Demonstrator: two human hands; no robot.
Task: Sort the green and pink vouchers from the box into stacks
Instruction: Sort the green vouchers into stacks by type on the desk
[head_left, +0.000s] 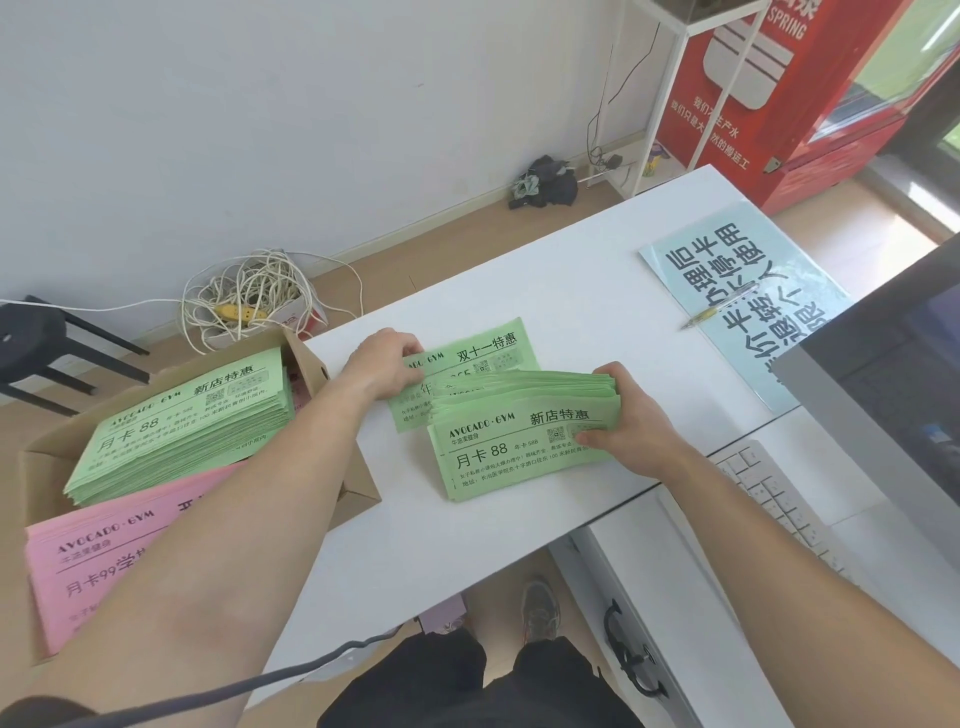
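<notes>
Hands (631, 415) gripping thin green paper vouchers (519, 447)

1. Cannot see the right part of the pink stack (104, 561) in the box (358, 493): covered by the left forearm (249, 519).
2. Cannot see the near half of the far green voucher (488, 353), under the green bundle (519, 447) and the left hand (382, 364).
3. Cannot see the fingers of the right hand (628, 415) beneath that bundle.
4. Cannot read the vouchers' fine print: too small.
5. Cannot see the whole monitor (893, 384): cut by the right edge.

One wide-angle head camera looks forward and down, close above the surface (519, 270); beyond the fingers (408, 364) it takes in floor (457, 218) and wall (260, 130).
</notes>
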